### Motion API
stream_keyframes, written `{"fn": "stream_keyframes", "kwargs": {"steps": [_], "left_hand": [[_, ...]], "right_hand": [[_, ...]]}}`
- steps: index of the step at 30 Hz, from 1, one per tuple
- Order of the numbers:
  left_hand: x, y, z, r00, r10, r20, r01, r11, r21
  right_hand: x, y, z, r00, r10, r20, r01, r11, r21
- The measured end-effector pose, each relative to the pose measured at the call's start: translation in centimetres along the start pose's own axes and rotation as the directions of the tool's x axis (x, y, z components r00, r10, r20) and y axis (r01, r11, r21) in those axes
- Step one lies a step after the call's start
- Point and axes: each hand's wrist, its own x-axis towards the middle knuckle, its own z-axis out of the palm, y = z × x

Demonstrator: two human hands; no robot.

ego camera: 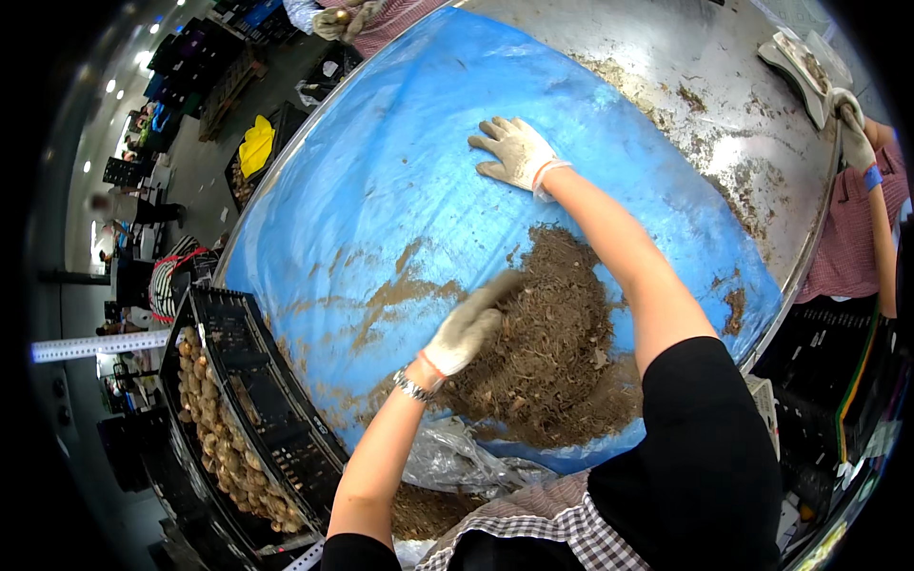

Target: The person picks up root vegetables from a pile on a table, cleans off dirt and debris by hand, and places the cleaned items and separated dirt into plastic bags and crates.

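Note:
A blue plastic sheet (343, 171) covers much of a metal table. My right hand (515, 151), in a soiled pale glove, rests spread on the sheet beyond a heap of brown soil and root debris (557, 342). My left hand (475, 321), gloved too, is at the left edge of the heap; its fingers are blurred and look extended, with no object visible in it. Soil smears mark the sheet left of that hand. Crumpled clear plastic (457, 457) lies at the near edge, above more brown debris (428, 510).
Black crates stand at the left, one holding round brown bulbs or tubers (221, 442). Gloved co-workers are at the top and right edges. A pale device (796, 75), apparently a scale, sits on the metal tabletop (742, 43). A yellow cloth or bag (257, 146) lies on a crate.

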Motion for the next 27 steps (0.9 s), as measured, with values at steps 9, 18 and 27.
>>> {"fn": "stream_keyframes", "kwargs": {"steps": [9, 18, 27], "left_hand": [[-10.6, -2.3, 7.6, 0.688, -0.252, -0.681, 0.649, 0.633, 0.421], [-2.9, -1.2, 15.4, 0.367, 0.023, -0.93, 0.522, 0.822, 0.227], [0.7, -1.3, 15.5, 0.181, -0.221, -0.958, 0.096, 0.974, -0.206]], "right_hand": [[-8.1, -1.7, -4.2, 0.971, -0.219, 0.098, 0.095, 0.726, 0.681], [-22.4, -11.8, -4.7, 0.977, 0.211, 0.005, -0.182, 0.833, 0.522], [-21.1, -14.7, -1.2, 0.909, 0.326, 0.26, -0.213, -0.173, 0.962]]}}
